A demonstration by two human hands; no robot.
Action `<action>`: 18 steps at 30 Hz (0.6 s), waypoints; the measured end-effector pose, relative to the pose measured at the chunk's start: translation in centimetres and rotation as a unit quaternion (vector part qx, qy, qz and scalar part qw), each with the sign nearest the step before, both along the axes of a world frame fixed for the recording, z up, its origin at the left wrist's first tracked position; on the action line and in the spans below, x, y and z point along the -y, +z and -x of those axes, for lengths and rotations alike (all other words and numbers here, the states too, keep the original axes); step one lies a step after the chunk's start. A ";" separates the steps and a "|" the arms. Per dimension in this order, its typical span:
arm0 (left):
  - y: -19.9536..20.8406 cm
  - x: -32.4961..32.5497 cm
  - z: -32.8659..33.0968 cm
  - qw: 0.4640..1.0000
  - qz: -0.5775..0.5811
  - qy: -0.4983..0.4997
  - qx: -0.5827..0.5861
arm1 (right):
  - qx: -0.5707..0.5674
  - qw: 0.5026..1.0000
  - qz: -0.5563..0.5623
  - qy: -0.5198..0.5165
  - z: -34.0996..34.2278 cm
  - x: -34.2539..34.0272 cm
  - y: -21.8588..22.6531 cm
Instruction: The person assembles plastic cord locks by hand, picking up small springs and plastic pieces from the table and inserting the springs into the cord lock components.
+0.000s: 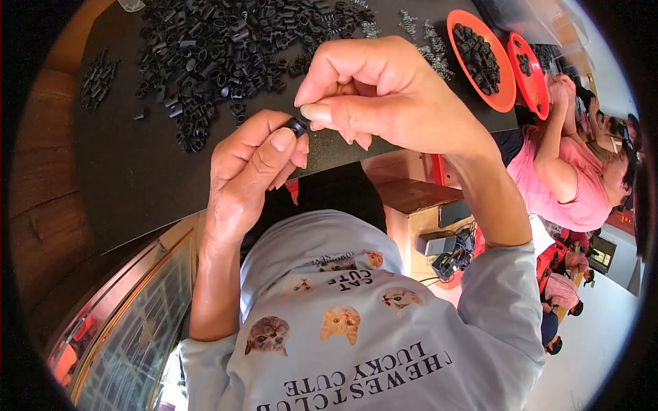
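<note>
My left hand pinches a small black plastic ring-shaped piece between thumb and fingers, just above the near part of the dark table. Right beside it, my right hand has its thumb and forefinger pressed together at the piece's upper edge. Whatever lies between those fingertips is too small to make out. Beyond both hands spreads a large heap of short black plastic tube pieces. Small metal coil springs lie scattered to the right of the heap, behind my right hand.
An orange plate of small black parts stands at the table's right, with a red tray beyond it. Slim black pieces form a little pile at far left. A person in pink sits at right. Cables lie on a box.
</note>
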State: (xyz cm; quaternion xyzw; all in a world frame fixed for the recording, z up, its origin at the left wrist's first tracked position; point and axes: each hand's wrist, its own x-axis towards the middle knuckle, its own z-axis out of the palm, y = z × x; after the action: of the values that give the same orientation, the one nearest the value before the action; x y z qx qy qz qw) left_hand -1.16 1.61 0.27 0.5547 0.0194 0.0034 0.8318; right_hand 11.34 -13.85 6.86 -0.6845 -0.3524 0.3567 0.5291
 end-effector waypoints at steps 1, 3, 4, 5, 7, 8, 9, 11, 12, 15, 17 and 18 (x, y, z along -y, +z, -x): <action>0.0 -0.1 0.0 1.000 0.002 -0.003 -0.003 | -0.001 1.000 0.000 0.000 0.1 0.0 0.0; -0.1 -0.1 0.0 1.000 0.005 -0.007 -0.007 | -0.006 1.000 0.018 0.004 0.3 0.0 0.0; -0.1 -0.1 0.1 1.000 0.003 -0.004 -0.015 | -0.007 1.000 0.019 0.003 0.5 0.0 0.0; -0.1 -0.1 0.1 1.000 0.001 0.000 -0.024 | 0.004 1.000 0.009 -0.005 0.7 -0.1 0.1; 0.1 0.0 0.0 0.999 -0.004 0.007 -0.031 | 0.013 1.000 0.000 -0.012 0.8 -0.2 0.1; 0.1 0.1 0.0 0.999 -0.008 0.014 -0.037 | 0.036 0.999 -0.011 -0.012 0.8 -0.3 0.1; 0.1 0.3 -0.1 0.999 -0.007 0.014 -0.038 | 0.060 0.998 -0.022 -0.011 0.8 -0.3 0.1; 0.0 0.7 -0.2 0.998 -0.035 0.054 -0.002 | 0.073 0.997 -0.020 -0.005 0.7 -0.4 0.1; -0.1 0.6 -0.2 0.998 -0.035 0.053 -0.003 | 0.088 0.996 -0.019 0.000 0.6 -0.4 0.0; -0.1 0.4 -0.2 0.998 -0.044 0.045 -0.025 | 0.136 0.991 -0.016 0.006 0.5 -0.6 -0.5; -0.3 0.5 -0.3 0.996 -0.054 0.061 -0.019 | 0.137 0.990 -0.023 -0.003 0.7 -0.9 -0.7; -0.1 0.7 -0.3 0.997 -0.054 0.061 -0.019 | 0.139 0.990 -0.030 -0.013 0.7 -0.9 -0.7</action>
State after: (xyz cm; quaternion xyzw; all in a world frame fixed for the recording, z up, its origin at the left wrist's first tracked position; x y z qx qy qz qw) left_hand -0.87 0.88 0.18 0.5965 0.0690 0.0444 0.7984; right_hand 10.60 -12.93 6.11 -0.7157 -0.4243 0.2403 0.5000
